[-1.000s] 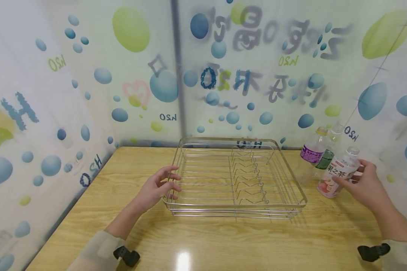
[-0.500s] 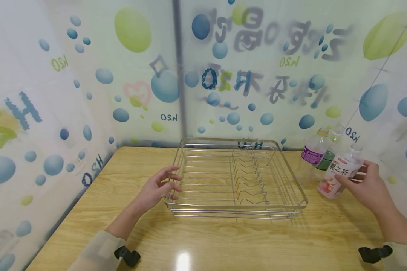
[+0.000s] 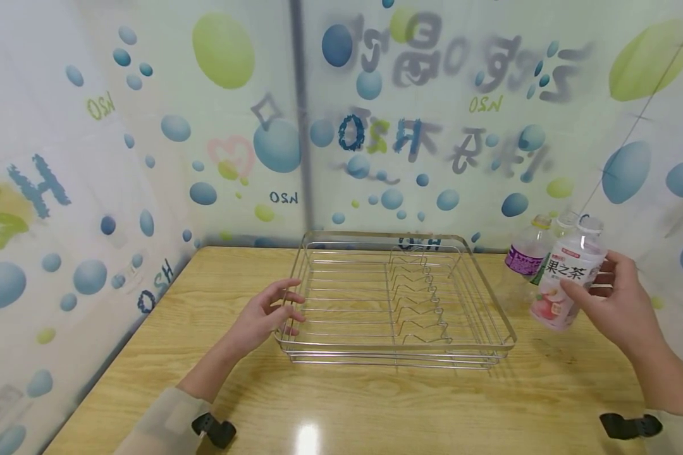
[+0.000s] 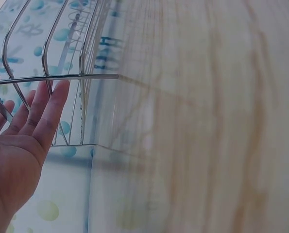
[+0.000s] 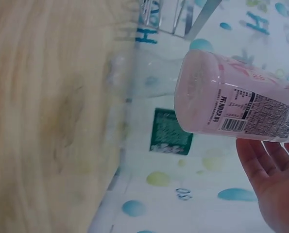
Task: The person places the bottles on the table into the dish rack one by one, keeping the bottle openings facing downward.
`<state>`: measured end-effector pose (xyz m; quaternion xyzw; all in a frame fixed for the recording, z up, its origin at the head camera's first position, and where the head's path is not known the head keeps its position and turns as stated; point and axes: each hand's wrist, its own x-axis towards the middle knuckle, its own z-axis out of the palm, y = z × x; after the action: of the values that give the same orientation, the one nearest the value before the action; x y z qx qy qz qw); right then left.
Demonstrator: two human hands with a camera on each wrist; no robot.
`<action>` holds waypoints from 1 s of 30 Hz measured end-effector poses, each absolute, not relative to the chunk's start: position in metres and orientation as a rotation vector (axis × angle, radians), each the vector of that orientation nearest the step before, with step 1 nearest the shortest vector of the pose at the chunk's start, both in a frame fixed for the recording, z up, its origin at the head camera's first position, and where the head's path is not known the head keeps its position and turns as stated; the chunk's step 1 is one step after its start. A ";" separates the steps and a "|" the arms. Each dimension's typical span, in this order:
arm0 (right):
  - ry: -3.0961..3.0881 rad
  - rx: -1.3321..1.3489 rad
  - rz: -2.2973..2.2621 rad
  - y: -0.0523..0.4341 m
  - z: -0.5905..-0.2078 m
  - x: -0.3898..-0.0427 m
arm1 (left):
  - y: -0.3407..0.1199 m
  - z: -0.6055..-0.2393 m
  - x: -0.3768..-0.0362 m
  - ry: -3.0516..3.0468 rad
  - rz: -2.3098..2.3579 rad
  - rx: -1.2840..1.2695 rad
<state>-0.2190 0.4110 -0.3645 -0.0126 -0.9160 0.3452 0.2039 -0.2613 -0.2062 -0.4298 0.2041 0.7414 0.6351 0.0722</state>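
Observation:
My right hand [image 3: 626,303] grips a clear plastic drink bottle [image 3: 569,278] with a pink-and-white peach label. Its base is raised off the tabletop, as the right wrist view shows from below, where the bottle [image 5: 241,97] tilts sideways. At the left side of a metal wire dish rack [image 3: 395,347], my left hand [image 3: 270,316] rests with relaxed fingers. In the left wrist view the fingertips [image 4: 60,87] lie against the rack's side wires. Behind the held bottle stands a purple-labelled bottle [image 3: 523,259], with a green-labelled bottle [image 3: 563,222] mostly hidden next to it.
The dish rack has a row of zigzag wire dividers [image 3: 418,297] right of its middle. Under everything is a wood-grain table [image 3: 341,404]. A patterned curtain [image 3: 233,158] closes off the back and both sides.
My right hand has lifted the peach-label bottle slightly and brought it more upright, covering more of the green-labelled bottle. My left hand and the rack have stayed in place.

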 end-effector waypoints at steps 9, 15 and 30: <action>-2.449 0.141 0.984 0.384 -0.344 -0.215 | -0.206 -0.430 -0.261 2.231 1.912 0.598; -2.362 0.265 0.989 0.365 -0.332 -0.217 | -0.205 -0.429 -0.261 2.229 1.920 0.594; -2.286 0.479 1.019 0.301 -0.297 -0.234 | -0.206 -0.429 -0.260 2.232 1.924 0.598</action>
<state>-0.2338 0.3014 -0.2973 0.1798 -0.8578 0.3823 0.2926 -0.2598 -0.2058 -0.4290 0.1984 0.7406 0.6384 0.0675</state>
